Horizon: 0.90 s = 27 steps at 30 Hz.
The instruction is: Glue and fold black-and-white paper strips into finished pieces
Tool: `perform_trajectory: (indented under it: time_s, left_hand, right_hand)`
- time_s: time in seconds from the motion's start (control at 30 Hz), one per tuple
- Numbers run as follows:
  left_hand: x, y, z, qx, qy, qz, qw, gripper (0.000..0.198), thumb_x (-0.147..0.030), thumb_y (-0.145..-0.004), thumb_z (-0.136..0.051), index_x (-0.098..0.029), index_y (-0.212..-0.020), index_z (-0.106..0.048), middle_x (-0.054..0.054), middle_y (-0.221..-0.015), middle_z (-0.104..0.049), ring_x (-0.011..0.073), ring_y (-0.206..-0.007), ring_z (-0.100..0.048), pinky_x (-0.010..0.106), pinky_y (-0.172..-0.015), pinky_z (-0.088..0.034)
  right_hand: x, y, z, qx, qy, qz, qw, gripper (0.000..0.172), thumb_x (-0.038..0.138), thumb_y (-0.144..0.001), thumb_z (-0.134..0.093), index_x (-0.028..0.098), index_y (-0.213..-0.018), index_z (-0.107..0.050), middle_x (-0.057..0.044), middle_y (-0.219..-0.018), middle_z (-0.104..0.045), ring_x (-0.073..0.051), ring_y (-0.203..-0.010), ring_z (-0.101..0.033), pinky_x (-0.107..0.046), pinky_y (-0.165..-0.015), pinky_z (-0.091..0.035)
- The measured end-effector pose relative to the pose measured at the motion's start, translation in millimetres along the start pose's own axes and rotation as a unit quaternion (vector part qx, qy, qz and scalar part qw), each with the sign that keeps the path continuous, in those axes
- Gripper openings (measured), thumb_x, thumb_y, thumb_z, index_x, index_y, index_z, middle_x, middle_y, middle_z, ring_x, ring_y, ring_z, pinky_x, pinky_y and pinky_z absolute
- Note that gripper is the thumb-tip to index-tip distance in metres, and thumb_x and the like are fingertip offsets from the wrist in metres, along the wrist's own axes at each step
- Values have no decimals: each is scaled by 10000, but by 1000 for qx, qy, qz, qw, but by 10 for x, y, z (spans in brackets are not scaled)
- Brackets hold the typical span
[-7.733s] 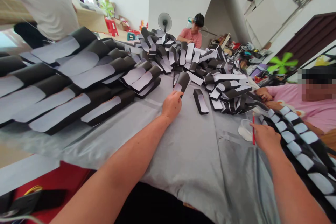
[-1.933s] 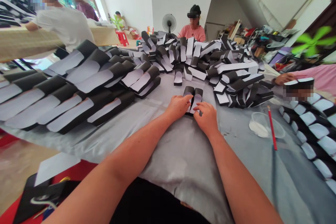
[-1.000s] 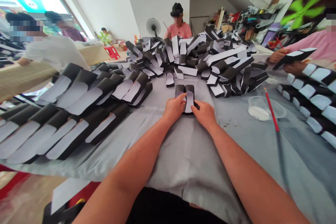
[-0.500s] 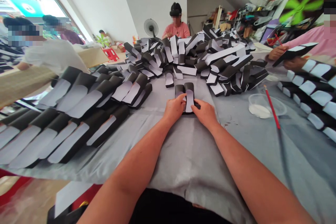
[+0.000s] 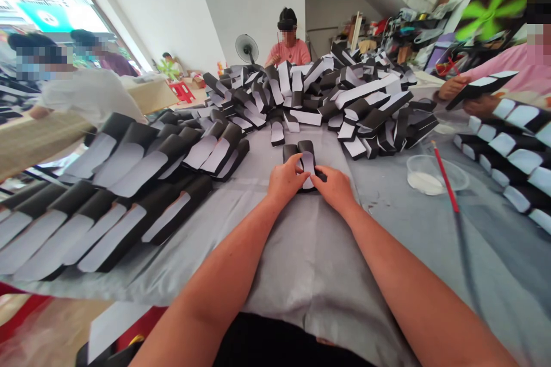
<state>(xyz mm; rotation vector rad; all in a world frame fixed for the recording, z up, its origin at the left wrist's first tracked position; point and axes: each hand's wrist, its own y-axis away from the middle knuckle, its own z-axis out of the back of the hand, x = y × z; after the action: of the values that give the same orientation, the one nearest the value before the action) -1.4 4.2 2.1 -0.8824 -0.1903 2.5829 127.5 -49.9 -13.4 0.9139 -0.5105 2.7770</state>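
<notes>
Two black cardboard pieces with white paper tongues (image 5: 306,157) lie side by side on the grey cloth (image 5: 301,252) in the middle of the table. My left hand (image 5: 284,180) presses its curled fingers on the near end of the left piece. My right hand (image 5: 336,186) grips the near end of the right piece, thumb toward the left hand. Both hands touch each other over the pair.
Rows of the same black-and-white pieces (image 5: 129,183) lie overlapped at left, a big loose heap (image 5: 336,92) at the back, another row (image 5: 512,149) at right. A clear dish of white glue (image 5: 434,175) holds a red brush (image 5: 445,183). Other people sit around the table.
Earlier my left hand reached for a piece and my right held the red brush. Since then both hands have come together on the pair; in the last second the fingers shifted slightly inward.
</notes>
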Motion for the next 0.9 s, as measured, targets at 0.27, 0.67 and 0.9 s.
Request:
perform_trajectory:
  time_s: [0.27, 0.67, 0.9]
  left_hand:
    - [-48, 15, 65, -17, -37, 21, 999, 562, -86, -755, -502, -243, -1294, -526, 8, -874, -737, 191, -891, -664, 283, -788, -471]
    - [-50, 15, 197, -73, -121, 26, 990, 493, -114, -831, -439, -243, -1300, -520, 35, -862, -723, 178, -804, -656, 282, -752, -463]
    - [-46, 26, 207, -30, -140, -19, 990, 482, -112, -842, -451, -233, -1306, -506, 41, -900, -724, 180, -842, -662, 286, -787, -478]
  right_hand:
    - [29, 16, -19, -24, -25, -13, 999, 294, 251, -749, -583, 220, -1038, -629, -41, -995, -694, -217, -958, -617, -365, -881, -426]
    - [99, 80, 4, 26, 54, 71, 996, 197, 249, -828, -520, 238, -842, -717, -44, -853, -649, -197, -894, -574, -335, -814, -380]
    - [99, 92, 48, -43, 41, 106, 993, 255, 256, -861, -488, 208, -993, -701, -42, -783, -654, -190, -785, -566, -317, -768, -367]
